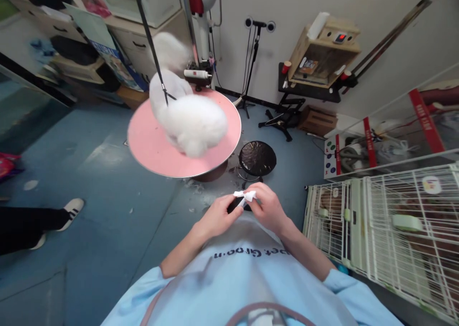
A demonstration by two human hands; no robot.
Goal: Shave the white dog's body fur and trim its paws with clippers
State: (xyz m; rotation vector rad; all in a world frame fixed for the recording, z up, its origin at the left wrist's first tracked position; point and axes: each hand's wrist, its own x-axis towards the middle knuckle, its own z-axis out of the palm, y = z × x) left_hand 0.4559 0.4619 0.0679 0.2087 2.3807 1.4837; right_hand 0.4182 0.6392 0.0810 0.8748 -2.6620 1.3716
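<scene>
Both of the person's hands met just in front of the chest, above the pale blue smock (pixel 251 273). The left hand (pixel 217 217) had its grip closed on a small dark object (pixel 237 204), too hidden to name. The right hand (pixel 268 207) pinched a small white tissue (pixel 245 195) between fingertips, pressed against the top of that dark object, so the tissue sat between the two grips.

The hold on the tissue looked light, only fingertips. It could tear or slip free and drop to the blue floor (pixel 107 211), where loose tufts of fur already lay. The dark object could also slide out if the left grip loosened during wiping.

Ahead of the hands and a little to the left stood a round pink worktop (pixel 150 149) with a fluffy white dog (pixel 190 120) on it, tethered to a thin dark pole. A black stool (pixel 257 158) stood just beyond the hands, between them and the worktop. White wire cages (pixel 394 225) sat to the right. Another person's leg and shoe (pixel 70 211) showed far left.
</scene>
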